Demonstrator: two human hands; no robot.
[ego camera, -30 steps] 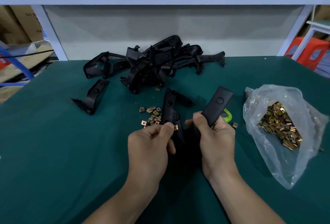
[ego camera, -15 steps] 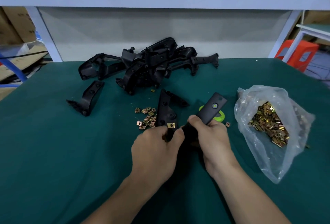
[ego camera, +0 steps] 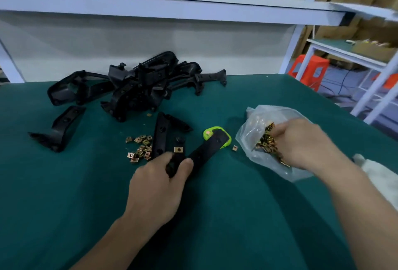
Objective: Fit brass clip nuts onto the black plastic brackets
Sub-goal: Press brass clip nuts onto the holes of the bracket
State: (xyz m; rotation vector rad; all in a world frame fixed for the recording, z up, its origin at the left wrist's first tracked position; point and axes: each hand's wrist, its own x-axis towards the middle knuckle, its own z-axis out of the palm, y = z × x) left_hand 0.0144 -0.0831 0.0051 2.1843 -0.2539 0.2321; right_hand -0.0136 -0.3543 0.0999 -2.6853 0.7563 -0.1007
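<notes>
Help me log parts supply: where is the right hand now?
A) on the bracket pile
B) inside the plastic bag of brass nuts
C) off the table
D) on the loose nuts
B: the right hand is among the brass clip nuts inside the plastic bag.

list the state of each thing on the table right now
held bracket, gripped by left hand, one clip nut fitted
right hand, fingers inside bag
bag, open
loose nuts, scattered, unfitted
bracket pile, heaped, no hand on it
</notes>
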